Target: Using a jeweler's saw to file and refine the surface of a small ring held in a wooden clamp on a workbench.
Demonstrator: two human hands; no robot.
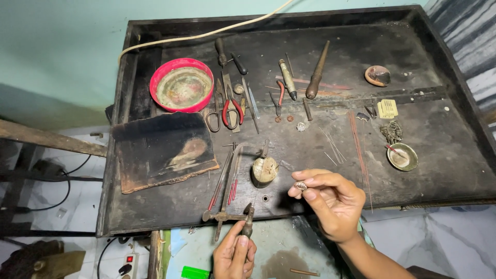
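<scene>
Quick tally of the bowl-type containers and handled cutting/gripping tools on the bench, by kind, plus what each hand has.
Red bowl: 1
Small metal dish: 1
Small brown dish: 1
Red-handled pliers: 1
Scissors: 1
Left hand: 1 dark-handled tool
Right hand: 1 small ring-like piece
Total: 7
</scene>
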